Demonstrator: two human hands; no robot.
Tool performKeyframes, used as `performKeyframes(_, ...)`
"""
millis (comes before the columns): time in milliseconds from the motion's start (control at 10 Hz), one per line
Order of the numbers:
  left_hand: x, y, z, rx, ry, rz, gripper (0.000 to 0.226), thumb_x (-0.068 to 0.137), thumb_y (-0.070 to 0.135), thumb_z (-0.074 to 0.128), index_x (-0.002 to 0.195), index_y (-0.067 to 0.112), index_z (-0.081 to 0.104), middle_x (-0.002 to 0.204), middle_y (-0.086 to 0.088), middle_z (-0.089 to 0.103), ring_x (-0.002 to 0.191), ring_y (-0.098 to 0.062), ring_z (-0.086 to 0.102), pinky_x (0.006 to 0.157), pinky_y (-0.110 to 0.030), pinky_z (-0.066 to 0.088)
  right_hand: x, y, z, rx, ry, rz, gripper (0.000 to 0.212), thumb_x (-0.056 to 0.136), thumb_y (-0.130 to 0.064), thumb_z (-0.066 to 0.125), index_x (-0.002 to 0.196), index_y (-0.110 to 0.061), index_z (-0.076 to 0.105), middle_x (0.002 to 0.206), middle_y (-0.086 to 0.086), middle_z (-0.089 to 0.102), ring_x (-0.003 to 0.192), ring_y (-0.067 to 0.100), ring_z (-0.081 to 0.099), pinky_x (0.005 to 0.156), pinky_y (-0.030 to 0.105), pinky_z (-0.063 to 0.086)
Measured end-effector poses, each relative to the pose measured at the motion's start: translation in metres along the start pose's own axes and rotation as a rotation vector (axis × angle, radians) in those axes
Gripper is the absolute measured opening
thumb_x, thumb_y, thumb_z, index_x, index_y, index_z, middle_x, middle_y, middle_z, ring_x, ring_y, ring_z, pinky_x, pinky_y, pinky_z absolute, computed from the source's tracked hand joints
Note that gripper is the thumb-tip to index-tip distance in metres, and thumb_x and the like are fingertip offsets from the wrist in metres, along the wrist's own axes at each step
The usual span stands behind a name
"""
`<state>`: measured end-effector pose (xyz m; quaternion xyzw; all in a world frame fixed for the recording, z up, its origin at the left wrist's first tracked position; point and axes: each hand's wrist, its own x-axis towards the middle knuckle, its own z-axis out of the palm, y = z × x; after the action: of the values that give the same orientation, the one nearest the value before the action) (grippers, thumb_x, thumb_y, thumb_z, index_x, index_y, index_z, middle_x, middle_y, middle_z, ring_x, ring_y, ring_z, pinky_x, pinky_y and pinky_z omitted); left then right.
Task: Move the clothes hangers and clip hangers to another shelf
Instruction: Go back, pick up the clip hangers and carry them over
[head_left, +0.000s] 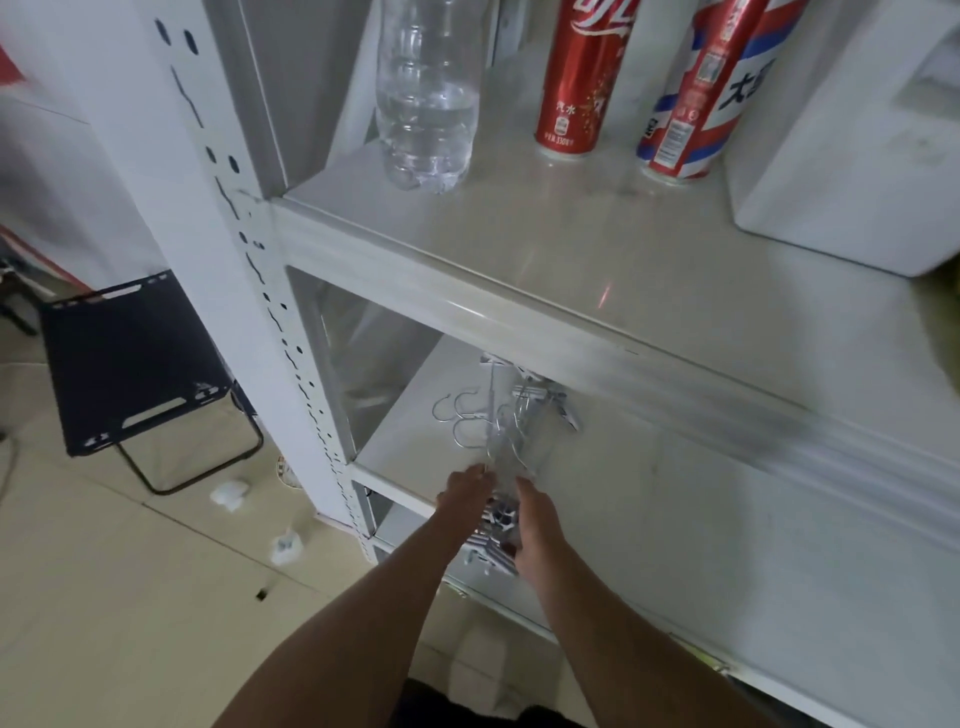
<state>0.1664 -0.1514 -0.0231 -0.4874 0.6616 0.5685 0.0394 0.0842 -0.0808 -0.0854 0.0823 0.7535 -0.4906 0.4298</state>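
Observation:
A bundle of clear clip hangers (501, 441) with silver wire hooks and metal clips lies on the lower shelf (675, 499) of a white metal rack, hooks pointing left. My left hand (464, 493) grips the bundle's near end from the left. My right hand (535, 525) holds the same bundle from the right, over a cluster of silver clips (496, 535) at the shelf's front edge. The bundle's far end is partly hidden under the upper shelf's front beam.
The upper shelf (597, 249) carries a clear water bottle (428, 98), a red cola can (582, 78), a red, white and blue can (691, 104) and a white box (857, 135). A black folding stool (135, 374) stands on the tiled floor at left, beside the rack's post (234, 249).

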Motion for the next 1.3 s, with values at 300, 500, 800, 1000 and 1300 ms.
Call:
performKeyframes(300,-0.013,-0.016,0.025,-0.054,0.063,0.038,0.044,0.092,0.054,0.045,0.124,0.024,0.047,0.121,-0.005,0.064,0.107,-0.028,0.061,0.094,-0.042,0.05,-0.061,-0.024,-0.002,0.073,0.044,0.002,0.059,0.075,-0.053,0.059,0.113,-0.009,0.051,0.102,0.023,0.067,0.086,0.038,0.071,0.077,0.058,0.057)
performKeyframes(500,-0.027,-0.014,0.035,-0.005,0.325,0.063,0.04,0.092,0.062,0.035,0.096,0.029,0.057,0.09,0.001,0.072,0.084,-0.024,0.065,0.069,-0.031,0.046,-0.065,-0.023,-0.002,0.181,0.045,-0.015,0.038,0.098,-0.046,0.047,0.106,-0.009,0.044,0.101,0.02,0.062,0.09,0.038,0.068,0.077,0.054,0.058)
performKeyframes(800,-0.037,0.005,0.036,-0.001,0.29,0.19,0.044,0.09,0.064,0.04,0.083,0.026,0.061,0.077,0.007,0.069,0.075,-0.015,0.065,0.072,-0.033,0.052,-0.076,-0.024,-0.012,0.274,0.099,0.02,0.051,0.092,-0.057,0.044,0.113,-0.011,0.049,0.103,0.018,0.065,0.093,0.036,0.07,0.08,0.056,0.059)
performKeyframes(1000,-0.042,0.01,0.037,0.003,0.232,0.258,0.044,0.089,0.063,0.042,0.077,0.023,0.059,0.072,0.006,0.067,0.072,-0.016,0.064,0.071,-0.035,0.053,-0.062,-0.014,-0.021,0.396,0.128,0.054,0.076,0.066,-0.071,0.048,0.113,-0.012,0.053,0.109,0.022,0.067,0.094,0.038,0.071,0.074,0.061,0.057)
performKeyframes(1300,-0.058,0.043,0.081,-0.003,0.073,0.372,0.044,0.092,0.058,0.049,0.077,0.018,0.059,0.067,0.004,0.062,0.065,-0.015,0.057,0.059,-0.027,0.04,-0.107,-0.038,-0.084,0.541,0.238,0.109,0.047,0.093,-0.043,0.039,0.088,-0.006,0.067,0.074,0.016,0.062,0.066,0.028,0.061,0.061,0.041,0.054)
